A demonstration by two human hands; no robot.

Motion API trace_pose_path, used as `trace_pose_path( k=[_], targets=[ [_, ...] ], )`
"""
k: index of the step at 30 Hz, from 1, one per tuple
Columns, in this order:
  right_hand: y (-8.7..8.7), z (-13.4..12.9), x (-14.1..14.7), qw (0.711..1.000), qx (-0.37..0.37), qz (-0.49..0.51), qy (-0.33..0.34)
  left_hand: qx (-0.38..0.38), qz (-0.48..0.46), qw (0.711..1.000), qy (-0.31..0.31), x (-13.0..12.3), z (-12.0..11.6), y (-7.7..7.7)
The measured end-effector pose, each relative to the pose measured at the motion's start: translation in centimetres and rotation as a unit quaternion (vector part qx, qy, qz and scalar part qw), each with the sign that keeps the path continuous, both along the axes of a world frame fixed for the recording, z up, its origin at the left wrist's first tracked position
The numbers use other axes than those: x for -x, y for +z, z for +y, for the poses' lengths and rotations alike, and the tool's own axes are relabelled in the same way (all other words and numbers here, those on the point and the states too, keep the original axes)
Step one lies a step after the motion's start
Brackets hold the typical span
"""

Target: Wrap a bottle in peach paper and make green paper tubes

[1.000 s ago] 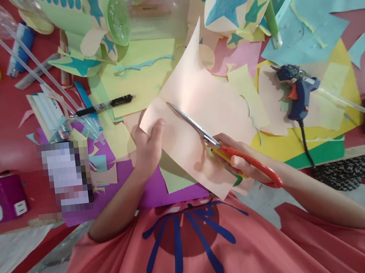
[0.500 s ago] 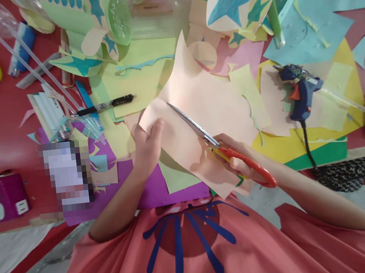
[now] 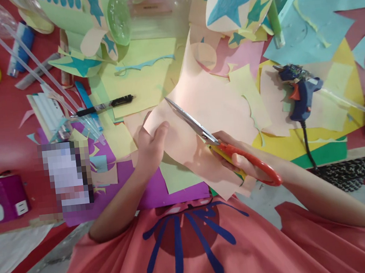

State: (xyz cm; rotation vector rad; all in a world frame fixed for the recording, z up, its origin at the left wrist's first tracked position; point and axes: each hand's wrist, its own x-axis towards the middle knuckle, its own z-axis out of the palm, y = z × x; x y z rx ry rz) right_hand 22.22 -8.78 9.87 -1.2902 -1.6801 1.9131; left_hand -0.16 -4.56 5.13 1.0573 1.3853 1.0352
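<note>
Left hand (image 3: 150,152) moves nearer the scissors (image 3: 196,124), fingers pinching pink paper (image 3: 221,102) edge; right hand (image 3: 231,151) closes around handles, above red table (image 3: 2,133).

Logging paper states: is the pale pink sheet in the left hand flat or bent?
Bent: the pale pink sheet rises in a curve toward its far corner, and its edge curls by the left hand.

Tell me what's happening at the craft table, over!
Left hand: gripping pale paper. Right hand: holding scissors, blades over paper. Black pen beyond left hand; glue gun off right.
</note>
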Motion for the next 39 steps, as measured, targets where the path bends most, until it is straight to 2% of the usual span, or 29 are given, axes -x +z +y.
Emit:
trace_pose_path(
  k=[3,15,19,27,39],
  targets=[
    [0.2,0.3,0.3,1.000,-0.002,0.000,-0.001,0.010,0.010,1.000,0.003,0.0,0.0,-0.1],
    [-1.1,0.0,1.1,0.999,-0.030,-0.007,-0.044,0.043,0.008,0.999,0.019,0.0,0.0,0.2],
    [-0.8,0.1,1.3,0.998,-0.031,-0.002,-0.052,0.032,0.005,0.999,0.014,-0.1,0.1,0.2],
    [-0.1,0.1,1.4,0.997,0.011,-0.007,-0.070,0.027,0.009,1.000,0.010,-0.2,0.2,0.2],
    [-1.5,-0.5,0.8,0.998,-0.046,-0.006,-0.046,0.043,0.039,0.997,0.043,0.8,0.4,0.5]
  ],
)
